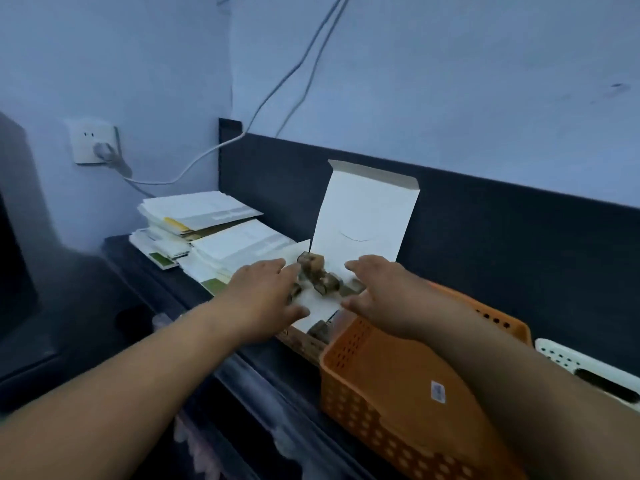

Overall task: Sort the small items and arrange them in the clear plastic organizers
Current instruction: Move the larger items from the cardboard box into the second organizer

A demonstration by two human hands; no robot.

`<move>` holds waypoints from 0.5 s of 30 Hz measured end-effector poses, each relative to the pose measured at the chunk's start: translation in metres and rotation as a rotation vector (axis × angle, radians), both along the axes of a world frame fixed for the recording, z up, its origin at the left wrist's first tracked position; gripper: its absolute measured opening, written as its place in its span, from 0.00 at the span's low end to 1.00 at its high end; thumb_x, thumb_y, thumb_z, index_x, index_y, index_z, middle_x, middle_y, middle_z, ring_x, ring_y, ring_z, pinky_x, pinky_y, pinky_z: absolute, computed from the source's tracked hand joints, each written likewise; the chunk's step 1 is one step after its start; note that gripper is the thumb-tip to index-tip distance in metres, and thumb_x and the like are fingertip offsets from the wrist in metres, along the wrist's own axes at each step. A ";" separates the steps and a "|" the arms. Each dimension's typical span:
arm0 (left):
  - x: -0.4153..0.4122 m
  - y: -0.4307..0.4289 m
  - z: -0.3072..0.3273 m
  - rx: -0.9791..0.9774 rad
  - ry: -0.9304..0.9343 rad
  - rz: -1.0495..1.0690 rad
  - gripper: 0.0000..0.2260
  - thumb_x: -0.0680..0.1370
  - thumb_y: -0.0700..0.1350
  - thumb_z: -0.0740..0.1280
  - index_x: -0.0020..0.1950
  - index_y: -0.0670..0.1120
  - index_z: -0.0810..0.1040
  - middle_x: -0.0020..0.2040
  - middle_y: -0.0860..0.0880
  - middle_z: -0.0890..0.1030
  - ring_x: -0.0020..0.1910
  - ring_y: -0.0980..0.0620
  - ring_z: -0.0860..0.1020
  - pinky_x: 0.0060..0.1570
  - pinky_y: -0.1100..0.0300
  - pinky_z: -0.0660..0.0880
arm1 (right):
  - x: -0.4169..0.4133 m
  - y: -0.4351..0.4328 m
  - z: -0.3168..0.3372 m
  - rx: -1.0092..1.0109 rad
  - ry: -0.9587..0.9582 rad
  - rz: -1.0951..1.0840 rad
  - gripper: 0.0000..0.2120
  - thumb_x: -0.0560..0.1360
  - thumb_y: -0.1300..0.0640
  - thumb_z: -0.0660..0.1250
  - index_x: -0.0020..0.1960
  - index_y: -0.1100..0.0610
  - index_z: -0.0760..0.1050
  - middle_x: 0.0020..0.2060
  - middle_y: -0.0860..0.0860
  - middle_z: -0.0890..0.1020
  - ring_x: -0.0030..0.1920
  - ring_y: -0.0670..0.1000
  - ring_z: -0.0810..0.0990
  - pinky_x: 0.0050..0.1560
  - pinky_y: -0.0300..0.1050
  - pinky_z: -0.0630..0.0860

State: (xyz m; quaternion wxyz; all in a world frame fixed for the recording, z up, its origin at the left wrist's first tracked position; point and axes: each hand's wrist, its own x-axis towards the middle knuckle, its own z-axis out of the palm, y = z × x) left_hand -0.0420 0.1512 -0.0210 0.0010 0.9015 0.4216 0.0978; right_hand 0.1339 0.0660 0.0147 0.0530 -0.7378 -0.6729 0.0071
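The white box (363,216) sits on the dark worktop (145,268), about in the middle and close to the back edge. Its lid stands up. Inside lie the small items (317,271). They look brownish and lumpy, and they sit in a loose heap. The picture is blurry, so I cannot tell what they are.

Both hands are over the box. The left hand (266,292) is spread out flat with its fingers apart, and its fingertips are right at the heap. The right hand (377,289) is spread out too, on the other side of the heap. Neither hand is holding anything that I can see. It looks as if they are about to gather the items or feel through them.

An orange basket (381,393) with little holes stands near the front edge, just beside the box and under the right arm. A white basket (571,358) with holes is further toward the right edge. A pile of papers (207,220) lies by the far left corner. A plug sits in the wall socket (93,143) behind it.

I think the job has only just started. The items are all still mixed together in the box. I cannot pick out any clear plastic organizers here. So the sorting is still to do, and so is putting each kind in its own place.
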 end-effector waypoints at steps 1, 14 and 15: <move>0.003 0.015 -0.003 -0.011 0.017 -0.039 0.33 0.77 0.61 0.61 0.77 0.50 0.56 0.75 0.48 0.62 0.73 0.49 0.61 0.71 0.52 0.60 | -0.001 0.010 -0.002 -0.017 0.000 -0.018 0.29 0.78 0.43 0.61 0.76 0.49 0.58 0.73 0.50 0.63 0.70 0.55 0.65 0.67 0.55 0.68; 0.034 0.134 -0.037 -0.092 0.152 -0.417 0.10 0.76 0.45 0.62 0.57 0.49 0.74 0.59 0.47 0.71 0.56 0.46 0.73 0.53 0.51 0.73 | -0.030 0.091 -0.030 -0.362 -0.019 -0.143 0.30 0.74 0.46 0.69 0.73 0.46 0.65 0.68 0.48 0.72 0.67 0.52 0.71 0.62 0.45 0.71; 0.035 0.137 -0.038 -0.084 0.152 -0.425 0.06 0.76 0.44 0.61 0.53 0.49 0.73 0.58 0.47 0.71 0.55 0.46 0.72 0.51 0.51 0.73 | -0.033 0.094 -0.029 -0.406 -0.042 -0.143 0.29 0.75 0.47 0.69 0.73 0.46 0.65 0.68 0.47 0.72 0.67 0.52 0.71 0.63 0.46 0.71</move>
